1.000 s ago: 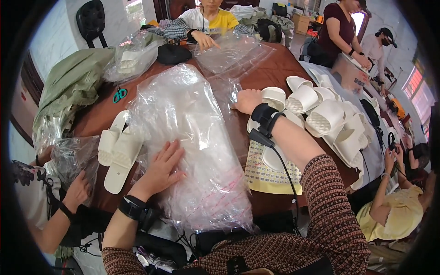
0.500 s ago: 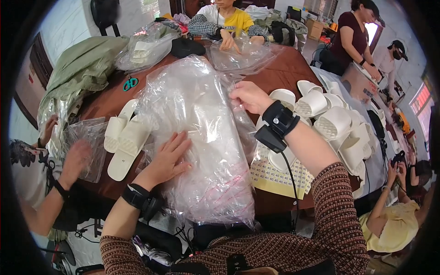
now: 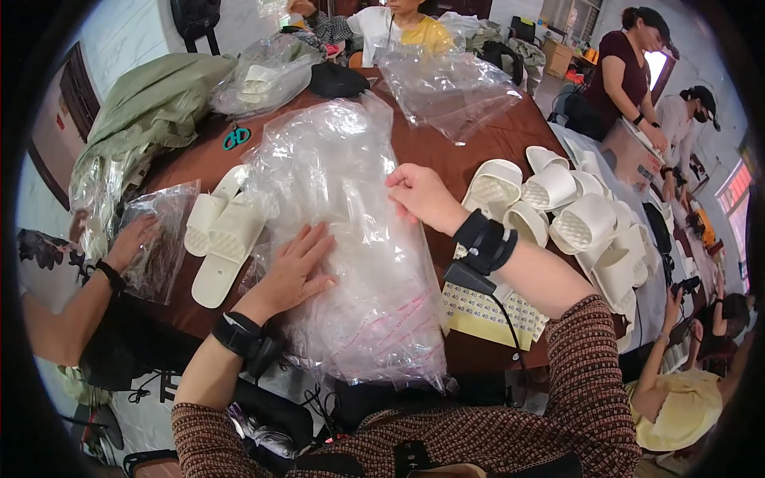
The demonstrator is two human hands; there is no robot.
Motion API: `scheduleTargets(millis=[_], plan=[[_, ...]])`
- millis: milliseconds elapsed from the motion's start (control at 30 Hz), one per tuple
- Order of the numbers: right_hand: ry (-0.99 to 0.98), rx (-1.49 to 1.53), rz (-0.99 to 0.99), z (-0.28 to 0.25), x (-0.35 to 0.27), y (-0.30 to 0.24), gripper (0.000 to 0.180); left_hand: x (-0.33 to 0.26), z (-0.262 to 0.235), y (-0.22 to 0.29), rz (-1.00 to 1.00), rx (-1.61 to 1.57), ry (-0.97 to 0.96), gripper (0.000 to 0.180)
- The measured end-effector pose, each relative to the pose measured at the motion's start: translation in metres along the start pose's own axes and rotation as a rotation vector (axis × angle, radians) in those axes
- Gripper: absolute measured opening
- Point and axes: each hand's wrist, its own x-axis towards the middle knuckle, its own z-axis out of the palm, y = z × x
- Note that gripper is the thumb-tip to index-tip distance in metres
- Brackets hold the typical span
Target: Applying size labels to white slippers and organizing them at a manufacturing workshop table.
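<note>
Resting my left hand [image 3: 296,271] on the pile of clear plastic bags [image 3: 362,295].
From my end I see those fingers released and spread, the pile beneath them; my right hand [image 3: 422,195] has its fingers curled at the right edge, and I cannot tell whether they pinch it. Left of the left fingers lies a white slipper pair [image 3: 229,245]; right of the right fingers, a slipper heap [image 3: 588,221] on the brown desk [image 3: 510,133].

The left hand [image 3: 295,275] lies palm down, fingers [image 3: 307,247] stretched out, thumb [image 3: 320,284] apart. The right hand [image 3: 422,195], set farther forward, curls its fingers inward. The left forearm [image 3: 209,373] slants up and inward; the right forearm [image 3: 546,275] angles leftward, bent at the elbow.
</note>
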Motion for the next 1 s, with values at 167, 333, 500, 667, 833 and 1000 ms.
scheduleTargets(millis=[167, 333, 500, 667, 833, 1000], plan=[[0.392, -0.848, -0.597, 0.008, 0.000, 0.020, 0.034, 0.000, 0.000, 0.000, -0.020, 0.030, -0.011, 0.074], [0.270, -0.172, 0.036, 0.000, 0.011, 0.021, 0.056, 0.000, 0.002, -0.001, -0.022, 0.018, -0.013, 0.075], [-0.245, 0.534, 0.374, 0.004, 0.006, 0.013, 0.055, -0.001, 0.004, -0.004, 0.015, 0.030, 0.025, 0.076], [-0.319, 0.775, 0.436, 0.023, 0.007, -0.003, 0.047, -0.003, 0.005, -0.004, 0.046, 0.041, 0.050, 0.079], [-0.295, 0.702, 0.347, 0.027, 0.006, -0.008, 0.037, -0.003, 0.002, 0.002, 0.033, 0.059, 0.010, 0.080], [-0.091, 0.661, 0.347, 0.038, 0.000, 0.003, 0.024, 0.001, -0.005, 0.006, -0.011, 0.019, -0.067, 0.080]])
